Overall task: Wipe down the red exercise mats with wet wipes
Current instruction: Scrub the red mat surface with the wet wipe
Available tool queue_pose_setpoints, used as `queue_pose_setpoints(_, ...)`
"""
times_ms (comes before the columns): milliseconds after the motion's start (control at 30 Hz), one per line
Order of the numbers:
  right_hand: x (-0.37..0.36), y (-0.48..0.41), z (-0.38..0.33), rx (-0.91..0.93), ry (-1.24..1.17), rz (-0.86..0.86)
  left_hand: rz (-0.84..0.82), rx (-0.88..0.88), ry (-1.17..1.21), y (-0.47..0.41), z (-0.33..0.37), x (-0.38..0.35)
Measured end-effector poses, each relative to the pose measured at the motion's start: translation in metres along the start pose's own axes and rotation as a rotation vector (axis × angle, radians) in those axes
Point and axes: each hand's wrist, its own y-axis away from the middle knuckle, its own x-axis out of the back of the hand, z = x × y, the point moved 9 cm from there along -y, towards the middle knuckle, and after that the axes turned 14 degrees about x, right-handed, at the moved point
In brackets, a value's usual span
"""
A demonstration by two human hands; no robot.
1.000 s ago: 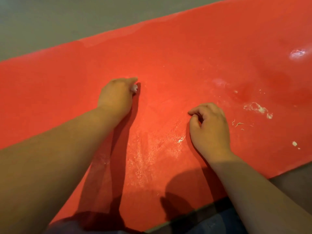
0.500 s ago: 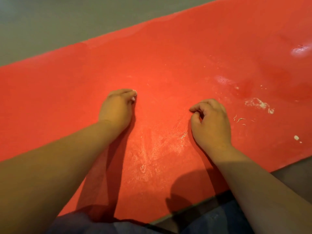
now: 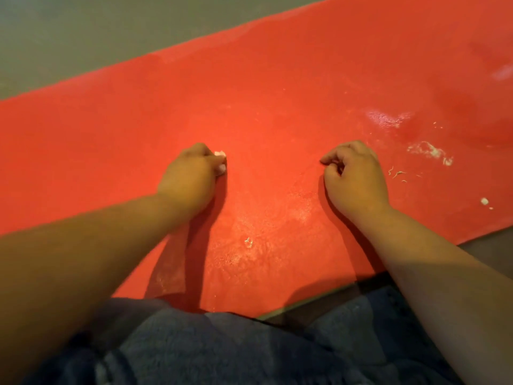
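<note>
A red exercise mat (image 3: 277, 93) runs diagonally across the grey floor. My left hand (image 3: 191, 176) lies on the mat left of centre, fingers curled round a small white wad of wet wipe (image 3: 220, 162) that peeks out at the fingertips. My right hand (image 3: 354, 176) rests on the mat to the right, fingers curled, thumb and forefinger close together; whether it pinches anything is unclear. A wet, shiny patch (image 3: 249, 243) lies between the hands, nearer to me.
White smears and crumbs (image 3: 430, 152) and a small white bit (image 3: 484, 201) lie on the mat at the right. Grey floor (image 3: 83, 31) borders the mat's far edge. My knees in blue cloth (image 3: 222, 351) are at the near edge.
My left hand has drawn back toward me along the mat with the wipe. The right hand has stayed nearly in place. The view has tilted down, showing my knees.
</note>
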Motion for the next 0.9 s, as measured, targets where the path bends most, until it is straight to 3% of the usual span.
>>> queue_pose_setpoints(33, 0.0, 0.001, -0.001, -0.001, 0.0, -0.014, -0.022, 0.038, -0.019, 0.01, 0.011, -0.008)
queue_pose_setpoints(67, 0.001, 0.002, -0.001, -0.003, 0.003, -0.028, -0.028, -0.047, -0.034, 0.027, 0.032, -0.012)
queue_pose_setpoints(167, 0.002, 0.005, -0.003, -0.011, -0.003, -0.048, -0.149, -0.574, 0.053, 0.097, 0.084, -0.013)
queue_pose_setpoints(233, 0.003, 0.009, -0.012, -0.006, -0.032, -0.045, -0.268, -0.725, 0.003, 0.111, 0.074, -0.011)
queue_pose_setpoints(300, -0.003, 0.014, -0.034, 0.058, -0.078, -0.07, -0.244, -0.56, 0.016, 0.087, 0.043, -0.005)
queue_pose_setpoints(367, -0.025, 0.026, -0.068, 0.176, -0.131, -0.203, -0.194, -0.378, 0.013, 0.063, 0.009, -0.001)
queue_pose_setpoints(467, -0.065, 0.049, -0.121, 0.352, -0.195, -0.406, -0.228, -0.264, 0.011, 0.049, -0.027, -0.003)
queue_pose_setpoints(533, -0.083, 0.053, -0.141, 0.412, -0.165, -0.415, -0.222, -0.213, 0.02, 0.042, -0.042, -0.001)
queue_pose_setpoints(633, -0.096, 0.05, -0.163, 0.488, -0.118, -0.365, -0.068, -0.123, 0.018, 0.021, -0.064, 0.01)
queue_pose_setpoints(700, -0.107, 0.05, -0.169, 0.586, -0.052, -0.445, -0.006, -0.02, 0.0, 0.004, -0.086, 0.01)
queue_pose_setpoints(767, -0.1, 0.026, -0.148, 0.54, -0.001, -0.456, -0.021, 0.108, -0.025, -0.01, -0.114, 0.001)
queue_pose_setpoints(900, -0.06, -0.064, -0.053, 0.178, 0.286, -0.261, -0.031, 0.265, -0.004, -0.021, -0.153, -0.014)
